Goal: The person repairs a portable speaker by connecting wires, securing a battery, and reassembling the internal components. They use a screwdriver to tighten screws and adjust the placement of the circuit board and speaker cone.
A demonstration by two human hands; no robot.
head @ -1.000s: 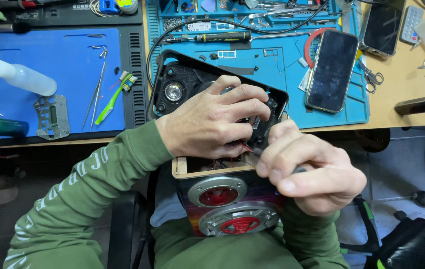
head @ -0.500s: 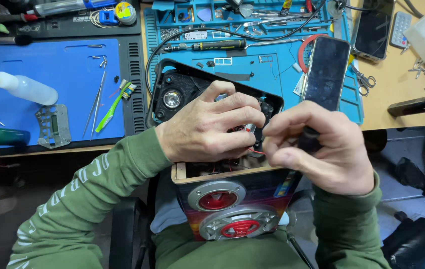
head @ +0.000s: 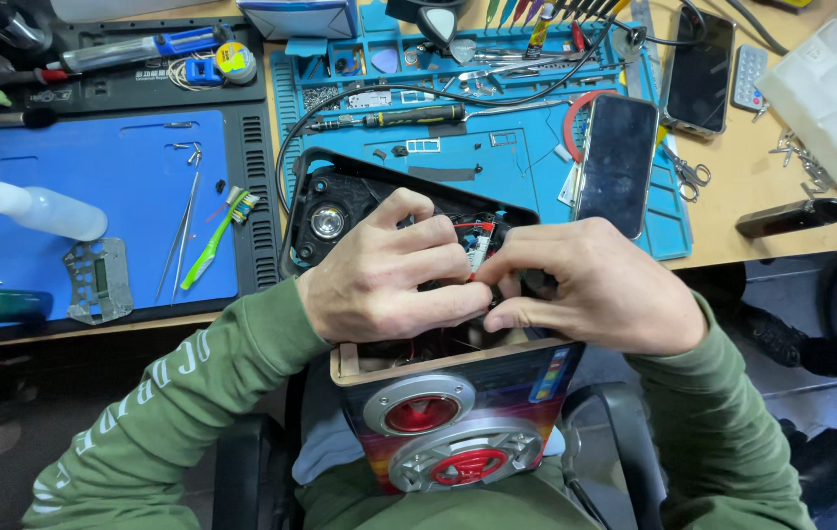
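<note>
Right hand: your right hand has come up off the speaker's side since a second ago and now pinches at the wiring inside, fingertips closed on it.
Left hand: your left hand stays curled over the same spot, fingers bent into the cavity.
Speaker box: the speaker box sits in your lap, open back against the tabletop edge.
Meaning: both hands now seem to work the wires.
Labels: dark phone on the teal mat; white squeeze bottle on the blue mat.
</note>
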